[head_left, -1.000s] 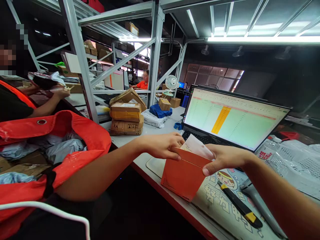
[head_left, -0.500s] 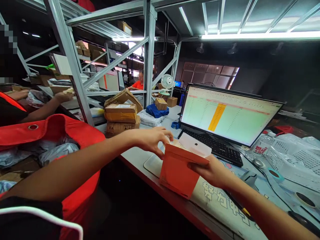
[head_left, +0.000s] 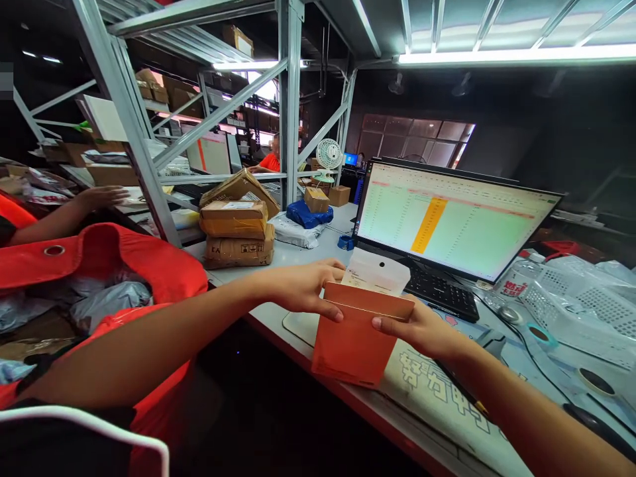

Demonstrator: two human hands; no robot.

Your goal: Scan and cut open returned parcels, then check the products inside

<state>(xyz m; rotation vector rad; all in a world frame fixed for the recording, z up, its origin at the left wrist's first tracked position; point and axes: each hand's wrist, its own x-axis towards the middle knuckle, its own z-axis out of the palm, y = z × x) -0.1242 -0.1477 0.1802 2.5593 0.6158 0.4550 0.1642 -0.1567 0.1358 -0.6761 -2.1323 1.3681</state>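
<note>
An orange open-topped packet (head_left: 352,344), either a box or a stiff pouch, stands at the front edge of the desk. A white card (head_left: 375,275) with a round hole and small print sticks up out of its mouth. My left hand (head_left: 311,288) grips the packet's upper left side, thumb on the front face and fingers behind. On the upper right side, my right hand (head_left: 415,326) also holds it, thumb across the front and the other fingers hidden. The packet's inside does not show.
Behind the packet stand a keyboard (head_left: 444,295) and a monitor (head_left: 397,212). Brown cartons (head_left: 236,228) are stacked beside a metal rack post. A red bag (head_left: 169,271) of parcels lies left. Plastic baskets (head_left: 579,298) and tape rolls crowd the right. A co-worker's arm (head_left: 74,212) shows far left.
My left hand has come down from the packet's mouth to grip its left side. The white card now stands more upright and shows its printed face. The co-worker's hand has shifted.
</note>
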